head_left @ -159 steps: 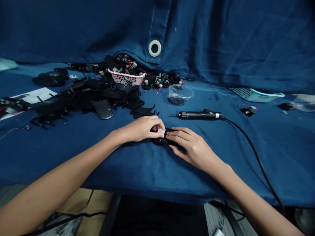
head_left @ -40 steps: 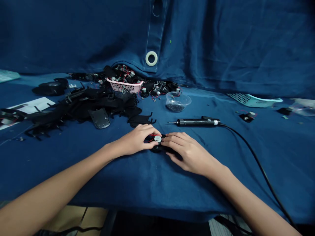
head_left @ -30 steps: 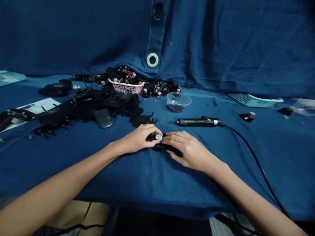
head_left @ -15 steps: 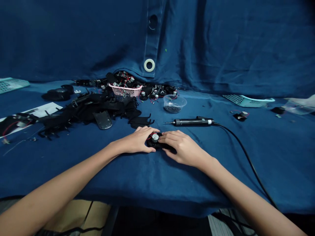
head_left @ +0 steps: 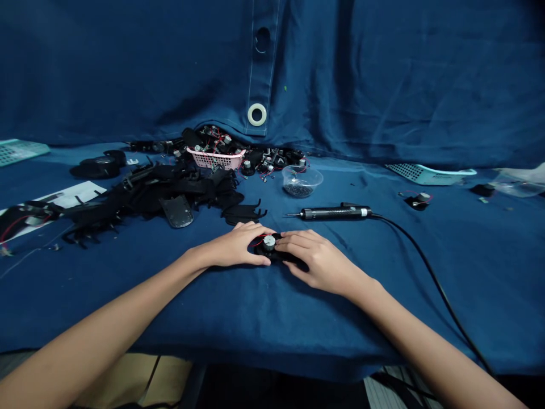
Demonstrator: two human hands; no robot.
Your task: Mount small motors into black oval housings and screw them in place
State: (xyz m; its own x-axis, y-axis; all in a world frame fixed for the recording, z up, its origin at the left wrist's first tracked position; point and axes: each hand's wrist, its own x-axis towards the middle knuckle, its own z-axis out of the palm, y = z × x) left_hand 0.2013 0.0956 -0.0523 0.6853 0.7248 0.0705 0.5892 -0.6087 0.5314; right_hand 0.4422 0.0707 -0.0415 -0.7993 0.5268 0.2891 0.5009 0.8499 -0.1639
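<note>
Between my hands, low on the blue cloth, sits a black plastic housing [head_left: 264,253] with a small silver motor [head_left: 269,242] standing up from it and red wires at its far left side. My left hand [head_left: 236,245] grips the housing's left end, thumb at the near side and fingers at the far side. My right hand [head_left: 310,255] is closed over its right part, with fingertips against the motor's right side. Much of the housing is hidden under the right hand. Just beyond lies a black electric screwdriver [head_left: 336,213], its bit pointing left.
A clear bowl [head_left: 302,182] of small dark screws stands behind the screwdriver. Black plastic parts [head_left: 170,187] are heaped to the left. A pink basket [head_left: 217,159] holds wired motor parts. Another motor part [head_left: 419,200] lies right, near a teal basket [head_left: 432,174]. The screwdriver's cord [head_left: 426,267] runs towards me.
Both hands keep their hold on the housing with hardly any movement. The whole view has shifted slightly; the things on the cloth stay in place.
</note>
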